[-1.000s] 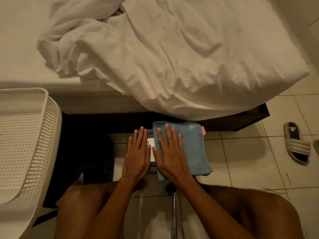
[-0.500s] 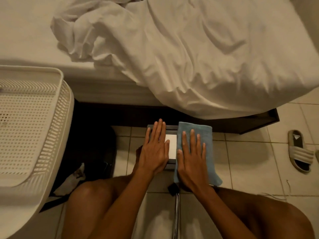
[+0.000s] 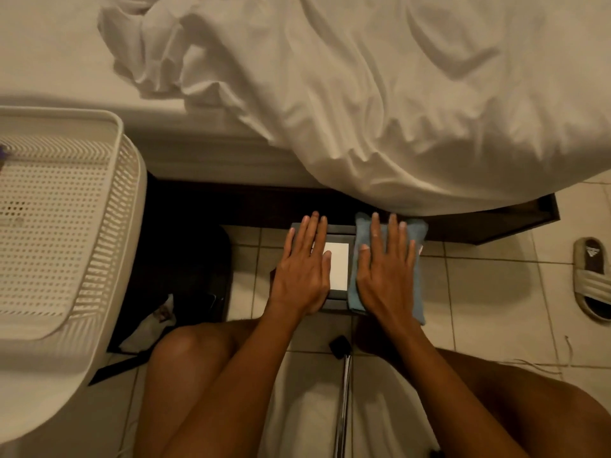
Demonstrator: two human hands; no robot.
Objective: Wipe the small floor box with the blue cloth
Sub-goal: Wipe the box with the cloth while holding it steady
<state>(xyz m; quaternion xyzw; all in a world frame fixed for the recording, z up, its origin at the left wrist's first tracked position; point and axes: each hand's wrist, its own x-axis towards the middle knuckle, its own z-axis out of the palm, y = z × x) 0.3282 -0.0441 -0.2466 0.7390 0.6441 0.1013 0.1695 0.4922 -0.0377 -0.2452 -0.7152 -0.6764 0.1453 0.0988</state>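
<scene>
The small floor box [image 3: 337, 267] lies on the tiles just in front of the bed. It is dark with a white panel on top. My left hand [image 3: 302, 271] rests flat on the box's left part, fingers together and pointing at the bed. The folded blue cloth [image 3: 415, 304] covers the box's right side and hangs over onto the floor. My right hand [image 3: 386, 269] presses flat on the cloth with fingers spread. Only the middle strip of the box shows between my hands.
A bed with a rumpled white sheet [image 3: 380, 104] overhangs its dark base [image 3: 496, 223] right behind the box. A white plastic laundry basket [image 3: 62, 233] stands at the left. A sandal [image 3: 591, 279] lies at the right. My bare knees frame a metal pole [image 3: 342, 401] below.
My right hand has slid the cloth to the right and a little toward the bed, uncovering more of the white panel. My left hand has stayed flat on the box.
</scene>
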